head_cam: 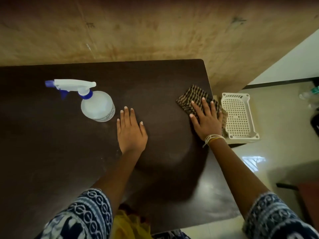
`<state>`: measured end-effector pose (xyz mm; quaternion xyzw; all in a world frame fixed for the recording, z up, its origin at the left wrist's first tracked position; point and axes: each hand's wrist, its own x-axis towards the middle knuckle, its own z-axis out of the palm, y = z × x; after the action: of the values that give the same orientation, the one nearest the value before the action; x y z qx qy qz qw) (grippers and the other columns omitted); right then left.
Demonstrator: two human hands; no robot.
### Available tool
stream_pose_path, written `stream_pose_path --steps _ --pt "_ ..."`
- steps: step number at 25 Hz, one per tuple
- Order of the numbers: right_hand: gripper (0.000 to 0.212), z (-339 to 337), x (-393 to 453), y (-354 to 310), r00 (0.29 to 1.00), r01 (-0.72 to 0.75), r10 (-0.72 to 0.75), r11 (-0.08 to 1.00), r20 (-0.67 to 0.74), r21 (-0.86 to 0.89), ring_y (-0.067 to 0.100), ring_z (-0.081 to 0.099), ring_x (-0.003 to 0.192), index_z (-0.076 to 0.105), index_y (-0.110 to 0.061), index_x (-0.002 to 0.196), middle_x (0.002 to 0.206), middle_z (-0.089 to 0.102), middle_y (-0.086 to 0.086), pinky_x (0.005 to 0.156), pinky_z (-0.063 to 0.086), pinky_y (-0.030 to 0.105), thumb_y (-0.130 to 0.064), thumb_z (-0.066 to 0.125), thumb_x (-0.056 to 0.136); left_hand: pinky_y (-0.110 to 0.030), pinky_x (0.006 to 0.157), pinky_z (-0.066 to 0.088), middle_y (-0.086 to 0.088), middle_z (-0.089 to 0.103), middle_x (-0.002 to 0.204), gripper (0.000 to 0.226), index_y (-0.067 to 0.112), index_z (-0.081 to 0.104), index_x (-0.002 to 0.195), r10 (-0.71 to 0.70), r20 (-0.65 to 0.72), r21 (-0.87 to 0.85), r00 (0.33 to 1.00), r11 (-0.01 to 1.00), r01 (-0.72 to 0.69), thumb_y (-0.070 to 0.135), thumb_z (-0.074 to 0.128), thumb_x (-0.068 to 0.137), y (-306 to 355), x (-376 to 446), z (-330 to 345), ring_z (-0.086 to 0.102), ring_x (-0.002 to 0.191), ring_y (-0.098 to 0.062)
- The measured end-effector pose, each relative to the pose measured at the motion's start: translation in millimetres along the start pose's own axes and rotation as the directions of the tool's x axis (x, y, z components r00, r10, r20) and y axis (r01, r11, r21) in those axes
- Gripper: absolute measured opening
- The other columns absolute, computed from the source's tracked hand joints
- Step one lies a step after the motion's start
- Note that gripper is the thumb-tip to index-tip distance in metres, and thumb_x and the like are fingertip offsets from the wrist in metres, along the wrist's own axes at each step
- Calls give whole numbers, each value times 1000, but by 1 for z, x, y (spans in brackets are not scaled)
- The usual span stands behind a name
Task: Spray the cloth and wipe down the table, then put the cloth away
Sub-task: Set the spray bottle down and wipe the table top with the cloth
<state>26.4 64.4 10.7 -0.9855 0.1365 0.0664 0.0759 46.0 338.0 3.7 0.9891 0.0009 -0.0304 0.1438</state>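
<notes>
A dark brown table (60, 135) fills most of the view. A brown and beige striped cloth (191, 96) lies at the table's right edge. My right hand (206, 120) presses flat on the cloth with fingers spread, covering its near half. My left hand (131, 130) rests palm down on the bare table near the middle, holding nothing. A clear spray bottle (96, 106) with a white and blue trigger head stands to the left of my left hand, nozzle pointing left.
A white perforated plastic basket (239, 116) sits just off the table's right edge, lower than the tabletop. A tan wall runs behind the table. Pale floor tiles (276, 152) lie to the right, with bottles at the far right.
</notes>
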Motion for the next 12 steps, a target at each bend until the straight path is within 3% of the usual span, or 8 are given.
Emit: stream_pose_path --steps 3,5,6,8,10,11,12 --pt "56 10 -18 -21 977 -213 213 973 -1 90 31 -1 150 12 -44 151 164 5 -1 116 4 62 -56 25 98 -42 122 14 -12 17 161 60 8 22 152 40 23 -8 999 999 -40 34 32 99 -5 -3 1 12 150 -26" --pt "58 22 -57 -54 967 -253 256 962 -12 101 33 -2 150 11 -41 153 164 3 2 117 1 62 -55 25 98 -42 122 12 -11 14 162 61 9 20 153 85 66 -22 994 996 -84 35 34 100 -10 -4 0 10 150 -26" --pt "58 29 -84 -73 981 -190 192 978 -20 90 34 -1 150 11 -41 153 164 4 1 116 0 60 -55 25 98 -41 122 11 -10 13 162 61 10 20 153 114 93 -36 989 993 -111 35 35 100 -14 -5 -2 9 150 -25" --pt "57 38 -139 -101 995 96 -97 995 7 29 33 3 150 13 -43 152 163 8 0 115 3 58 -55 27 98 -41 122 12 -9 14 162 59 11 23 152 206 140 -65 969 978 -198 32 39 99 -28 -10 -10 9 150 -23" --pt "56 38 -159 -92 923 384 -382 923 48 -39 30 10 150 17 -46 150 163 13 -3 116 13 58 -56 29 97 -40 122 15 -9 17 162 56 12 27 151 321 170 -63 932 947 -315 30 41 99 -45 -19 -19 12 150 -22" --pt "55 36 -152 -77 908 418 -417 906 34 -58 28 13 149 19 -48 149 162 16 -5 116 18 57 -57 30 96 -40 122 15 -8 18 161 55 12 29 150 359 171 -50 918 933 -355 29 41 99 -53 -25 -23 13 150 -21" --pt "55 34 -144 -62 934 355 -356 931 9 -81 26 15 149 20 -50 148 162 17 -7 115 20 56 -58 30 95 -39 122 15 -8 20 161 54 13 30 149 367 160 -38 916 930 -366 29 41 99 -63 -32 -29 15 149 -21"
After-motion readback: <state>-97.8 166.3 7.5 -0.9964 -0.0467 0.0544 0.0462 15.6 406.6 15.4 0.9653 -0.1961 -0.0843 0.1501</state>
